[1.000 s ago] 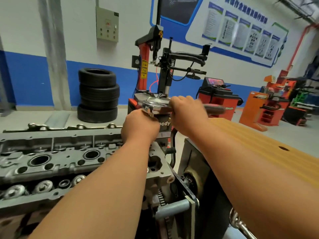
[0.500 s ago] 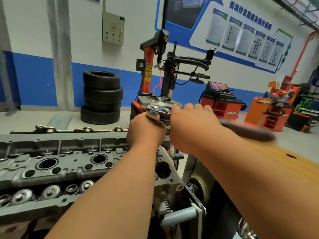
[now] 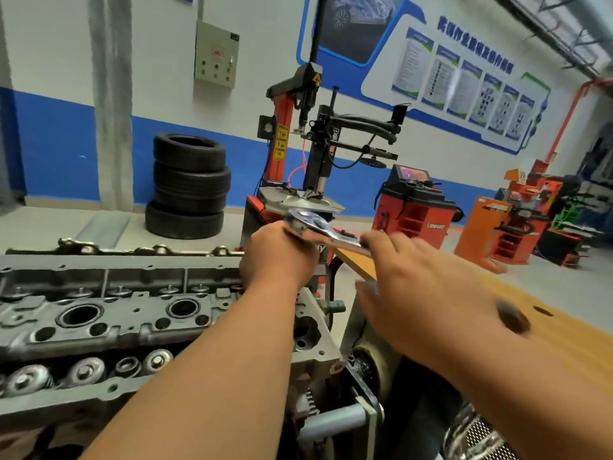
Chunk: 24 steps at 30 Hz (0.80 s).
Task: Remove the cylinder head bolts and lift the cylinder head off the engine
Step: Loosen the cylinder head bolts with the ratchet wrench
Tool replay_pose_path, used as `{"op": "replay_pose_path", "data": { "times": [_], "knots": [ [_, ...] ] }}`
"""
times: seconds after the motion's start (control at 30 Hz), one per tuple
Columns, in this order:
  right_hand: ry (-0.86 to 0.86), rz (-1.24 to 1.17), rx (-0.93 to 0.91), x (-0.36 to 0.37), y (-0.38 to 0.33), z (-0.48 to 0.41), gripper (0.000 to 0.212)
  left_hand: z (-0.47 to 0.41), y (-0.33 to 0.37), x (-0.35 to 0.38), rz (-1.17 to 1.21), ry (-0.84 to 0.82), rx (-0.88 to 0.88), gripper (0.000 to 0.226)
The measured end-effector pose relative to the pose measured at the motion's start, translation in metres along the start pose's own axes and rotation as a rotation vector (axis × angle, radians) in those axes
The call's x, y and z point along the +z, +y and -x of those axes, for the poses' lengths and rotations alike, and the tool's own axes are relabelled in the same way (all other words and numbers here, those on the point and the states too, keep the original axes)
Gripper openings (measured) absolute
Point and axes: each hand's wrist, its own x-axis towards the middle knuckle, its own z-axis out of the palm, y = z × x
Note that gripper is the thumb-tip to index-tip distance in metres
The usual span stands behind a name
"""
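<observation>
Right hand (image 3: pixel 431 287), blurry, on ratchet (image 3: pixel 308 222)

The cylinder head (image 3: pixel 99 310) lies near left. At its right end the left hand (image 3: pixel 278 257) sits under the ratchet (image 3: pixel 311 222), whose handle runs right into the right hand (image 3: pixel 431 293). A bench (image 3: pixel 580 330) lies right; tyres (image 3: pixel 189 187), a tyre changer (image 3: pixel 315 141) and a balancer (image 3: pixel 414 207) stand far behind

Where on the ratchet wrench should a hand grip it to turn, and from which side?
Grip the ratchet wrench far out on its long handle, coming from the right: the handle sticks out that way, nearly level, so its far end likely gives most leverage. The left hand grips just under the round head, steadying it.
</observation>
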Motion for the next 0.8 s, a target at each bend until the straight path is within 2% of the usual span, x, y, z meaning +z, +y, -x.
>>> {"op": "replay_pose_path", "data": {
  "times": [0.1,0.17,0.2,0.23,0.3,0.33,0.37,0.4,0.43,0.5,0.53,0.57,0.63,0.7,0.73,0.8],
  "knots": [
    [-0.359,-0.114,0.098,0.001,0.016,-0.029,0.05,0.005,0.002,-0.002,-0.09,-0.055,0.026,0.022],
    [-0.444,-0.156,0.224,-0.009,0.012,-0.04,0.047,0.0,0.002,-0.003,-0.089,-0.019,0.007,0.022],
    [-0.399,-0.107,0.215,-0.012,0.003,-0.036,0.042,-0.001,-0.001,-0.002,-0.085,-0.001,-0.016,0.022],
    [-0.251,-0.034,0.131,-0.02,-0.008,-0.026,0.037,-0.001,-0.002,-0.002,-0.096,0.016,-0.012,0.023],
    [0.048,-0.045,-0.026,-0.039,-0.029,-0.001,0.03,-0.001,-0.002,0.0,-0.157,0.016,0.05,0.025],
    [0.083,-0.067,-0.03,-0.043,-0.027,0.0,0.027,0.0,-0.001,-0.001,-0.169,0.007,0.069,0.023],
    [-0.009,-0.114,-0.004,-0.042,-0.022,-0.007,0.021,0.0,0.001,-0.002,-0.168,0.008,0.063,0.02],
    [-0.192,-0.113,0.041,-0.036,-0.012,-0.021,0.014,0.001,0.001,-0.004,-0.154,0.007,0.034,0.017],
    [-0.354,-0.11,0.095,-0.031,0.004,-0.035,0.017,0.003,0.003,-0.005,-0.132,0.0,0.001,0.015],
    [-0.53,-0.143,0.182,-0.027,0.024,-0.044,0.031,0.005,0.005,-0.005,-0.132,-0.011,-0.014,0.013],
    [-0.552,-0.147,0.167,-0.024,0.023,-0.04,0.034,0.004,0.004,-0.005,-0.151,-0.014,-0.001,0.015],
    [-0.494,-0.1,0.122,-0.023,0.016,-0.031,0.032,0.002,0.003,-0.003,-0.168,-0.005,0.011,0.018],
    [-0.165,-0.065,-0.054,-0.031,-0.011,0.001,0.029,-0.001,-0.001,-0.002,-0.211,0.021,0.042,0.022],
    [-0.066,-0.144,-0.095,-0.043,-0.019,0.007,0.035,-0.003,-0.002,0.0,-0.233,0.023,0.069,0.022],
    [-0.102,-0.178,-0.072,-0.039,-0.011,-0.003,0.031,-0.002,0.0,-0.001,-0.225,0.017,0.062,0.022],
    [-0.411,-0.111,0.003,-0.028,0.013,-0.03,0.019,0.002,0.003,-0.004,-0.184,-0.012,0.024,0.021]
  ]
}}
